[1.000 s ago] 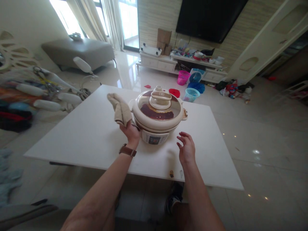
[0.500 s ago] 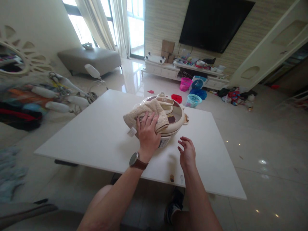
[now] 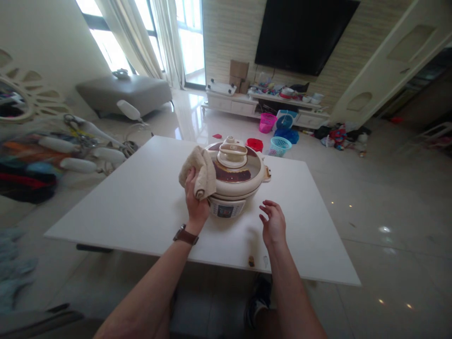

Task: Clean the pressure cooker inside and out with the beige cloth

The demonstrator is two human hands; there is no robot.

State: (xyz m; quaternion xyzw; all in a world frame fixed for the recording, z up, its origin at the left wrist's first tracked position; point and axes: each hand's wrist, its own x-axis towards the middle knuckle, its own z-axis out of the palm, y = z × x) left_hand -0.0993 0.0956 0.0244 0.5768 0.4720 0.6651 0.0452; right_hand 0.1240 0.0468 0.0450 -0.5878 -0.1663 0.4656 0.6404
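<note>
A cream electric cooker (image 3: 237, 178) with a glass lid and a knob on top stands in the middle of a white table (image 3: 141, 202). My left hand (image 3: 195, 201) is shut on a beige cloth (image 3: 199, 172) and presses it against the cooker's left side. My right hand (image 3: 272, 223) hovers over the table just right of the cooker's front. Its fingers are loosely curled and apart, and it holds nothing.
A rack with clothes and white hangers (image 3: 70, 150) stands left of the table. Beyond are a grey bench (image 3: 123, 92), a low white cabinet (image 3: 247, 101) under a wall television (image 3: 303, 33), and pink and blue baskets (image 3: 278, 146) on the glossy floor.
My left hand lifted the cloth onto the lid, then drew it back down to the cooker's left side. My right hand has stayed in place.
</note>
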